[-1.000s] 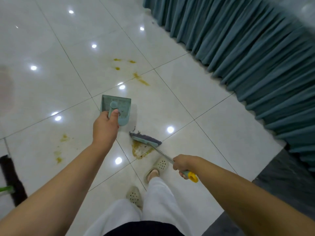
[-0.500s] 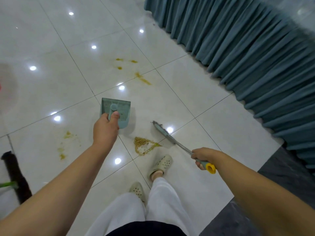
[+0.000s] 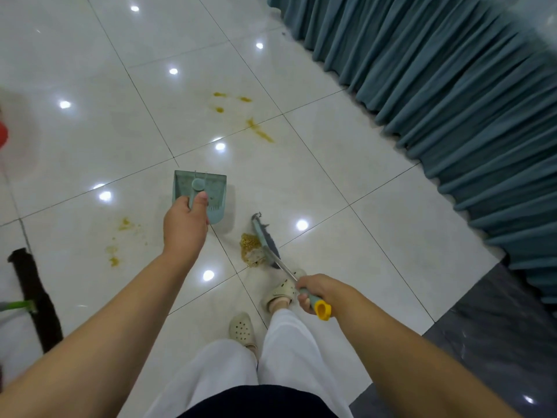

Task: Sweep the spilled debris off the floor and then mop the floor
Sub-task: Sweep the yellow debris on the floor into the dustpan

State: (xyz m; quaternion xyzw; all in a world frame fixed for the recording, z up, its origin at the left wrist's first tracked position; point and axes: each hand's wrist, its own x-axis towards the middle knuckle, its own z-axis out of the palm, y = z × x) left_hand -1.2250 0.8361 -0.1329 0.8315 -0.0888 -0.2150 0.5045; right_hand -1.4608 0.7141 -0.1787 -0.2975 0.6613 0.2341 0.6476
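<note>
Debris (image 3: 251, 248): heaped on the floor (image 3: 346, 176), touching our brush (image 3: 265, 241), whose long axis runs back to our right grip (image 3: 313, 292), clenched on its handle. Dustpan (image 3: 200, 191), clasped in our left grip (image 3: 185, 224), hangs just beyond-left of the heap.

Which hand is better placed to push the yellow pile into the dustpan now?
The right hand: it holds the brush, whose head touches the debris pile. The left hand only holds the dustpan.
</note>
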